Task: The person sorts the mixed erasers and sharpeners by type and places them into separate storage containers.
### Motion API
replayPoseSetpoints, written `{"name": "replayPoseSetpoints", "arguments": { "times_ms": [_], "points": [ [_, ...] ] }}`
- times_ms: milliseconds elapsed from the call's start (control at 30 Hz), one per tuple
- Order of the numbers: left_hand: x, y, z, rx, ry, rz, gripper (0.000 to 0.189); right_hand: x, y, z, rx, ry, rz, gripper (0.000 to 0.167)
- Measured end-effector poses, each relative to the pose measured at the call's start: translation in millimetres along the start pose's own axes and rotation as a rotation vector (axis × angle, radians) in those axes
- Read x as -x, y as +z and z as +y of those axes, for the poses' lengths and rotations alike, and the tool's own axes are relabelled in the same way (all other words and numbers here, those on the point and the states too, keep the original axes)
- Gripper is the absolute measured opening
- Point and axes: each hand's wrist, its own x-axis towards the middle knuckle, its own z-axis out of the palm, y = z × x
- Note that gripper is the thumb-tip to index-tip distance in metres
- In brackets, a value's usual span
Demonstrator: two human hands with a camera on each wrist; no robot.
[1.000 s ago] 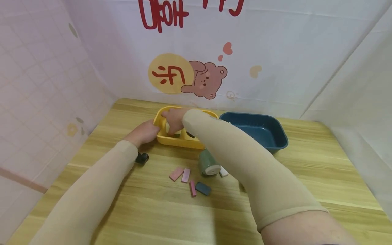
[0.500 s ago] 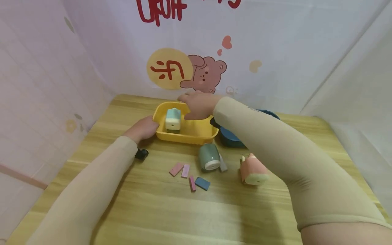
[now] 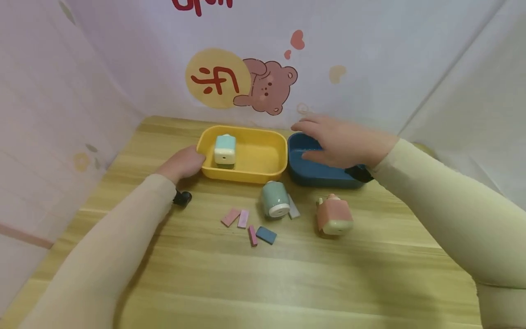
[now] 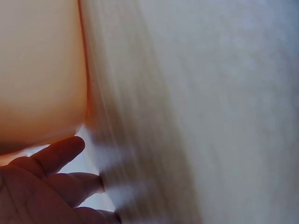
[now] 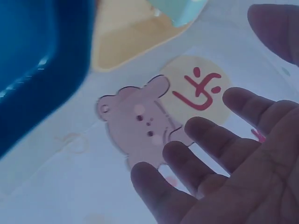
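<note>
Left hand (image 3: pixel 182 163) apparently pinches yellow tray (image 3: pixel 259 155), wrist view blurred; right hand (image 3: pixel 341 141) released, partly hiding blue tray (image 3: pixel 322 174)

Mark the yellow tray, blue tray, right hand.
Yellow tray (image 3: pixel 262 157): head view, bare inside floor.
Blue tray (image 3: pixel 324 180): head view, near outer wall.
Right hand (image 3: pixel 344 141): head view, back of the hand.

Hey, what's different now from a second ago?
The right hand was at the turquoise pencil sharpener in the yellow tray; it has let go and moved right, and is now over the blue tray, holding nothing. The left hand stays at the yellow tray's left end. That sharpener hasn't moved, and the green sharpener and pink sharpener stay on the table.
</note>
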Motion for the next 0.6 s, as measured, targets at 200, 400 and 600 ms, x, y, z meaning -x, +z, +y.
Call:
{"name": "replayPoseSetpoints", "arguments": {
  "times_ms": [200, 400, 600],
  "points": [
    [-2.8, -2.0, -0.7, -0.001, -0.01, -0.002, 0.034, 51.9, 20.8, 7.8, -0.058, 0.05, 0.005, 0.061],
    [-4.0, -3.0, 0.3, 0.011, -0.025, -0.008, 0.037, 84.3, 43.3, 7.1, -0.127, 0.054, -0.041, 0.066],
    [-5.1, -2.7, 0.3, 0.025, -0.032, -0.012, 0.039, 95.8, 70.9, -1.4, -0.138, 0.026, -0.093, 0.079]
  ]
}}
